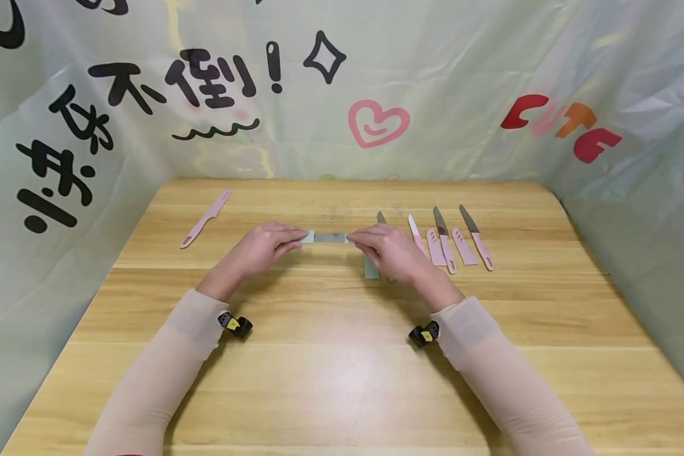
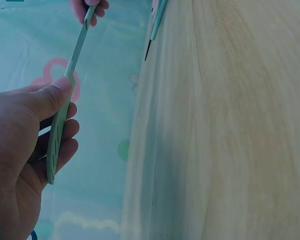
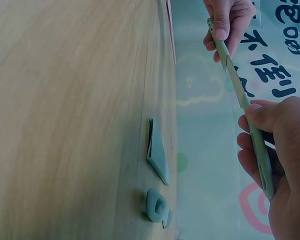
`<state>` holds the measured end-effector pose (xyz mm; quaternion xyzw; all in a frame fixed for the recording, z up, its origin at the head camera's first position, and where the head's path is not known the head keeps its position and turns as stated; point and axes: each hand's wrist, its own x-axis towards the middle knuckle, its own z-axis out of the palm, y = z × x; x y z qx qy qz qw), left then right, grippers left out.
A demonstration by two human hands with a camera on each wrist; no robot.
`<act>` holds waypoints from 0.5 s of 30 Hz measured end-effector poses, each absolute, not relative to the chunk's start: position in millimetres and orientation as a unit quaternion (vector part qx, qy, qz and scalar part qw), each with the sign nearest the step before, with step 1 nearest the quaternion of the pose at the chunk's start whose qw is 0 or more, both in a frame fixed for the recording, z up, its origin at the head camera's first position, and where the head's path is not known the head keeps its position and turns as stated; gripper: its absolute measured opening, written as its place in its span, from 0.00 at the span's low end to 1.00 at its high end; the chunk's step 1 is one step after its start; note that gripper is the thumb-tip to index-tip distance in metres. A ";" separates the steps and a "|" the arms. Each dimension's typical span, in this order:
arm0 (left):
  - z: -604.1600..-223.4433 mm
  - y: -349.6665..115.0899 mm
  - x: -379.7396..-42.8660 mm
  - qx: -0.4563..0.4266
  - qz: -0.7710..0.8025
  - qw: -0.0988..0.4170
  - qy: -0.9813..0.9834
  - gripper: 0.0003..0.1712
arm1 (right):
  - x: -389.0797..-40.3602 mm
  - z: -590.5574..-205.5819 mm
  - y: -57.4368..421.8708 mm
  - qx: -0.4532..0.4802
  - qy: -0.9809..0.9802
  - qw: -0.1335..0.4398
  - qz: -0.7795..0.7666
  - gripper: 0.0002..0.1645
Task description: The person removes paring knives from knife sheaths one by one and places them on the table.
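My left hand (image 1: 265,247) pinches a pale green blade sheath (image 2: 56,140), thumb on one face and fingers on the other. Opposite it, my right hand (image 1: 393,250) grips the green handle (image 3: 260,155) of a small knife. The knife's bare blade (image 1: 330,238) spans the space between the hands, its far end inside the sheath's mouth. Both pieces are held in line above the table. On the wood near my right hand lie another green sheath (image 3: 158,155) and a second green-handled knife (image 3: 156,206), partly hidden by that hand in the head view.
Right of my right hand lie pink-handled knives with bare blades, among them one knife (image 1: 479,244) farthest right, and two pink sheaths (image 1: 464,247). A sheathed pink knife (image 1: 206,218) rests at the table's far left. A printed cloth (image 1: 433,76) hangs behind the wooden table (image 1: 330,367).
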<state>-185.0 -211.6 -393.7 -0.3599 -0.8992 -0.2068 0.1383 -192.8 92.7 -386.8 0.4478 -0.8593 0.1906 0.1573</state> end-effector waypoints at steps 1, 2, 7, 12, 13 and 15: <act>-393.5 -211.6 -185.4 -0.360 -0.206 0.139 -0.899 0.19 | -193.0 -386.5 92.8 0.447 -0.860 0.157 0.191 0.16; -393.3 -211.7 -185.6 -0.360 -0.207 0.139 -0.899 0.19 | -193.2 -386.4 92.8 0.446 -0.860 0.157 0.191 0.15; -392.5 -212.1 -186.6 -0.357 -0.206 0.131 -0.902 0.19 | -193.4 -386.3 93.6 0.443 -0.862 0.155 0.191 0.15; -392.4 -213.5 -187.2 -0.354 -0.206 0.130 -0.903 0.19 | -192.0 -384.5 94.5 0.438 -0.866 0.156 0.186 0.16; -392.5 -213.9 -187.3 -0.354 -0.206 0.130 -0.903 0.19 | -191.9 -384.4 94.6 0.438 -0.866 0.157 0.184 0.16; -392.7 -214.5 -187.5 -0.353 -0.206 0.130 -0.903 0.19 | -191.4 -383.8 95.1 0.437 -0.867 0.158 0.181 0.16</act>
